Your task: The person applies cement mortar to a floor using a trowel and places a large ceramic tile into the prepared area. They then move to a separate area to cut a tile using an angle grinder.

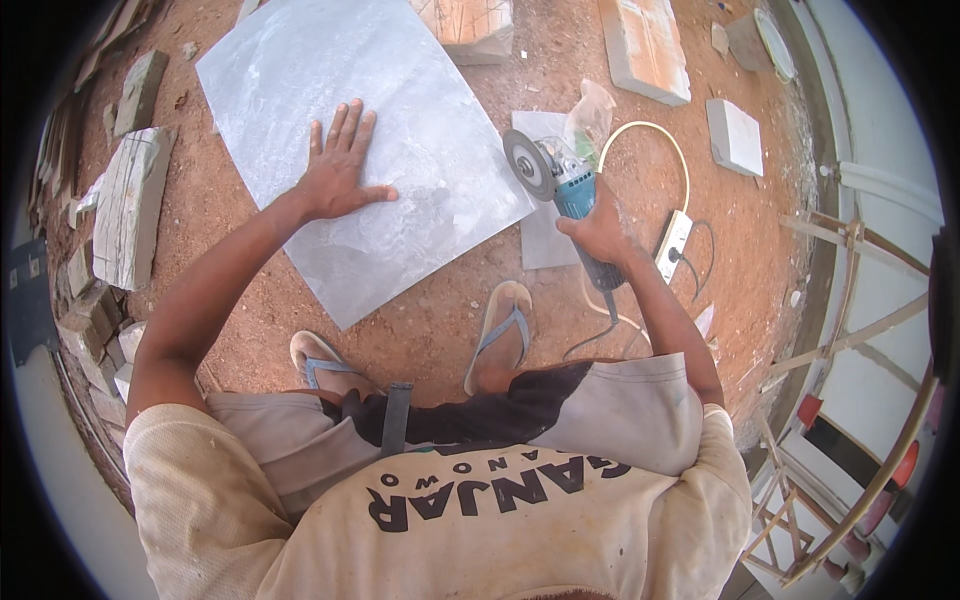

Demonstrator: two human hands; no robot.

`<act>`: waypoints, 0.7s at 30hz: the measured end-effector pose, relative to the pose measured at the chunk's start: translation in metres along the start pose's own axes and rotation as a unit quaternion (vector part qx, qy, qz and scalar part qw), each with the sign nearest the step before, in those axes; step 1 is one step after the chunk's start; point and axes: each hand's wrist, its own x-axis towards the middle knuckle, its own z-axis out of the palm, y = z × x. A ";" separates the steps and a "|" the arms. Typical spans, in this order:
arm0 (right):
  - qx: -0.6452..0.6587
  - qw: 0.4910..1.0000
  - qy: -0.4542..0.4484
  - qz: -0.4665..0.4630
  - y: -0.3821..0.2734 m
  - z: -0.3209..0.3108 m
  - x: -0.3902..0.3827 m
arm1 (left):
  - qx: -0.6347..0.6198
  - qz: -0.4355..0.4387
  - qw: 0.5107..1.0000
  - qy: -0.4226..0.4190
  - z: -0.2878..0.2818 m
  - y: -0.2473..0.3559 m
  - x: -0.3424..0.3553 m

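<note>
A large grey tile [440,130] lies tilted across the ground in front of me, with whitish dust smeared over it. My left hand [343,170] rests flat on its surface, fingers spread. At the tile's right corner, my right hand [603,228] grips a teal and dark angle grinder [576,190]. The grinder's round disc [529,165] faces the tile's right edge; whether they touch I cannot tell. Under the grinder lies a smaller grey tile piece [545,243], partly hidden.
A white power strip [674,243] with a cream cord and a black plug lies right of the grinder. Pale blocks [645,50] stand at the far right, more blocks [135,205] at the left. A clear plastic bag [590,112] sits behind the grinder. Wooden scaffolding [850,340] stands at right.
</note>
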 end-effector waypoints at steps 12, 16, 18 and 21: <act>-0.010 1.000 -0.007 0.008 -0.011 -0.002 0.009 | -0.004 -0.003 1.000 -0.003 -0.001 0.001 0.000; -0.005 1.000 -0.012 0.014 -0.016 -0.003 0.010 | 0.000 -0.006 1.000 -0.007 -0.002 0.001 0.000; -0.007 1.000 -0.016 0.018 -0.019 -0.004 0.011 | 0.001 -0.004 1.000 -0.005 -0.002 0.001 0.000; -0.006 1.000 0.001 -0.004 -0.018 -0.003 0.012 | -0.003 -0.001 1.000 -0.005 -0.001 0.000 0.001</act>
